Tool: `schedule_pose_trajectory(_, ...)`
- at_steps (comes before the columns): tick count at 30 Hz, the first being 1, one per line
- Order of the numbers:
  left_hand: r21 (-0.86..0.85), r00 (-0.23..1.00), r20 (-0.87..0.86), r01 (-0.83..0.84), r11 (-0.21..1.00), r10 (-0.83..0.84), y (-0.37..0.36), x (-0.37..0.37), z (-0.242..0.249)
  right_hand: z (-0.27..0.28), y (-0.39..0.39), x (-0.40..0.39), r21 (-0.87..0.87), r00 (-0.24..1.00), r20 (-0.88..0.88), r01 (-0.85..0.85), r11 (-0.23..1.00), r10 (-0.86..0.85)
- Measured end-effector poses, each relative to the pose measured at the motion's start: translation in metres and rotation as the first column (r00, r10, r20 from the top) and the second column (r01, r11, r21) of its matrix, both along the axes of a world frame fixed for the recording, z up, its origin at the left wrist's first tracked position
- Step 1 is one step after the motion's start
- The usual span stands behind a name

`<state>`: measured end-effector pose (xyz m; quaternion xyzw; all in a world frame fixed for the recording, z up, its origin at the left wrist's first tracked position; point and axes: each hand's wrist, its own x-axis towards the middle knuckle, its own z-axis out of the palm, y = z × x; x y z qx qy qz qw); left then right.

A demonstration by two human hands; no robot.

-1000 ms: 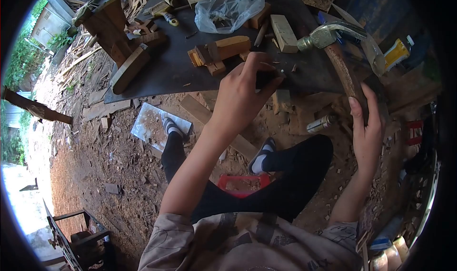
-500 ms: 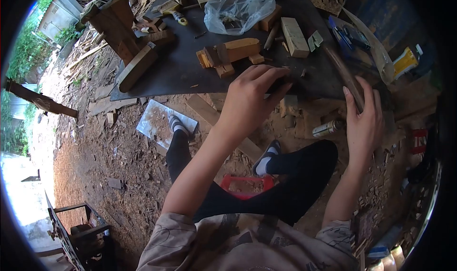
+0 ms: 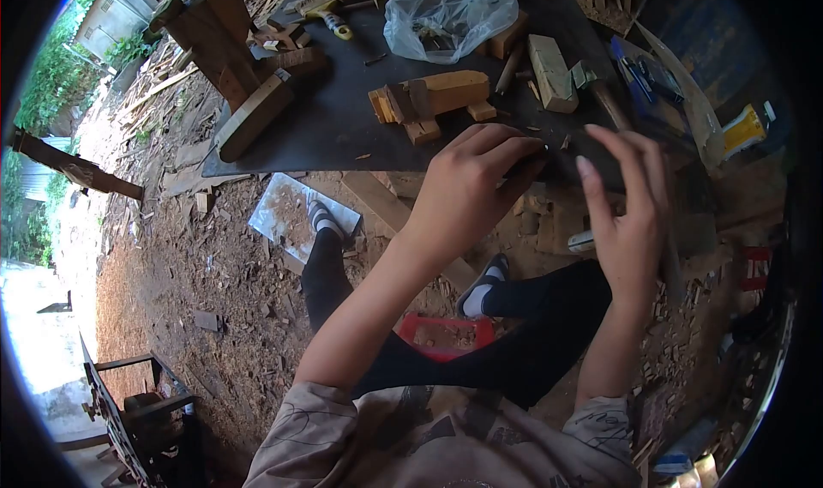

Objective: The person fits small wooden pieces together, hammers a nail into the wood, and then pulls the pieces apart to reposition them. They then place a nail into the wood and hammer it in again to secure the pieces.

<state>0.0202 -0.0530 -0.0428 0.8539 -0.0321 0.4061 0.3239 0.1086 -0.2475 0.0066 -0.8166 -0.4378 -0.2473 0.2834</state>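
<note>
My left hand [image 3: 476,175] is at the near edge of the dark tabletop, thumb and fingers drawn together. A small bright spot shows at the fingertips, too small to name. My right hand [image 3: 633,201] is to its right, with thumb and index finger spread apart. Beyond it a hammer [image 3: 610,106] lies on the table, its head away from me; the rest of the handle is hidden by the hand. Ahead of my left hand is a joined wooden piece [image 3: 433,96], with a small wood block [image 3: 482,111] beside it. A pale wood block [image 3: 553,75] lies near the hammer head.
A clear plastic bag [image 3: 450,21] sits at the back of the dark table [image 3: 334,136]. On its left stand a wooden bracket-like frame [image 3: 210,46] and a yellow-handled tool [image 3: 337,27]. A red plastic stool [image 3: 446,351] is beneath me. Wood scraps litter the ground.
My right hand has opened from around the hammer handle and moved left, towards my left hand. My left hand has shifted slightly right, fingers still together. The view has turned slightly.
</note>
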Motion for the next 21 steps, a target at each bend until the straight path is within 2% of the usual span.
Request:
schedule_pose_trajectory(3,-0.013,1.000,0.011,0.008,1.000,-0.008,-0.001,0.000,-0.001,-0.004,0.015,-0.002,-0.111,0.989,-0.055,-0.143,0.984,0.137)
schedule_pose_trajectory(13,-0.025,1.000,0.026,0.017,1.000,-0.017,-0.001,0.000,-0.001,-0.008,0.029,0.014,0.029,0.980,-0.041,-0.195,0.980,0.196)
schedule_pose_trajectory(16,-0.012,0.999,0.033,0.013,1.000,-0.012,-0.001,0.000,-0.002,-0.012,0.030,0.016,0.103,0.972,-0.093,-0.207,0.973,0.217)
schedule_pose_trajectory(19,0.003,1.000,0.015,0.007,1.000,-0.007,0.000,0.000,-0.003,-0.023,0.034,0.018,0.322,0.926,-0.261,-0.184,0.929,0.274)
schedule_pose_trajectory(21,0.005,1.000,0.016,0.014,1.000,-0.014,0.000,0.000,-0.002,-0.025,0.038,0.021,0.372,0.910,-0.291,-0.176,0.911,0.294)
